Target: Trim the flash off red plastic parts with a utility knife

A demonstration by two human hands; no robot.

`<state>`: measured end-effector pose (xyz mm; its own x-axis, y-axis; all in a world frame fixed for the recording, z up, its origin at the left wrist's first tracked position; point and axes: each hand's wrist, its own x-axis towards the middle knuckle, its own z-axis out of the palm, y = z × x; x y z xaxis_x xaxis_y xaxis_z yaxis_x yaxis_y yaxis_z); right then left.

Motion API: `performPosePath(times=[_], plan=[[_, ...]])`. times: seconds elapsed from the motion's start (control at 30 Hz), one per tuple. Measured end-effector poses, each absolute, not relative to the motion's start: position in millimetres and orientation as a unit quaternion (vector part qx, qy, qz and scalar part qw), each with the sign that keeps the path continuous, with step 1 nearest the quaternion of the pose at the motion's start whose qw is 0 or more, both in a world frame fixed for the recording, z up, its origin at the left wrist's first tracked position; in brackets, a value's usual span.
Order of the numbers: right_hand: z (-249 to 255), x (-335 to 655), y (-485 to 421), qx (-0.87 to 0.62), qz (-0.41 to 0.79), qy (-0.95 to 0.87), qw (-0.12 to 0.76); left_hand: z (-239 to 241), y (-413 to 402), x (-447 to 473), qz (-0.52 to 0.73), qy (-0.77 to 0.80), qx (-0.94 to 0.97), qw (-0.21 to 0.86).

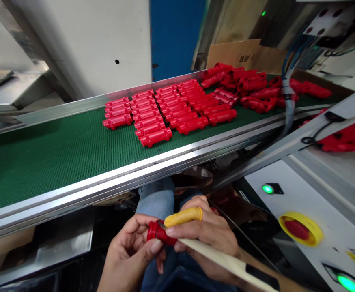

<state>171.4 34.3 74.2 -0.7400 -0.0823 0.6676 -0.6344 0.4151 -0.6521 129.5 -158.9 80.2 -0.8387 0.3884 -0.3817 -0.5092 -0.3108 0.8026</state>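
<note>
A green conveyor belt [43, 170] with an aluminium rail [104, 184] along its near edge runs diagonally across the view. Red moulded parts [155, 137] are laid on it in close rows, apparently kept to a single layer, and a looser heap [250, 85] is piled towards the far end. A white panel [317, 194] with a red emergency stop button [297, 229] is seen at the lower right, beyond the belt's near edge.

Below the rail, above blue jeans [154, 200], one red part [159, 232] is gripped by the curled fingers of the left hand [131, 253], seemingly to steady it against a small blade [162, 225]. The right hand [204, 239] is closed around a pale handle [222, 259], with a yellow finger cot [183, 217] on its index finger. The blade is largely hidden by fingers, and the handle is cut off by the lower edge.
</note>
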Motion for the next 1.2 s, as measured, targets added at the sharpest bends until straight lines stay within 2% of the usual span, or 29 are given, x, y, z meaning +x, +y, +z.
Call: performPosePath(times=[0.67,1.2], plan=[[81.2,182.3,30.5,0.175,0.486,-0.81,0.277,81.4,-161.6,130.6,0.802,0.551,-0.068,0.222],[79.8,180.5,31.3,0.212,0.495,-0.802,0.259,85.3,-161.9,132.8,0.789,0.561,-0.043,0.246]])
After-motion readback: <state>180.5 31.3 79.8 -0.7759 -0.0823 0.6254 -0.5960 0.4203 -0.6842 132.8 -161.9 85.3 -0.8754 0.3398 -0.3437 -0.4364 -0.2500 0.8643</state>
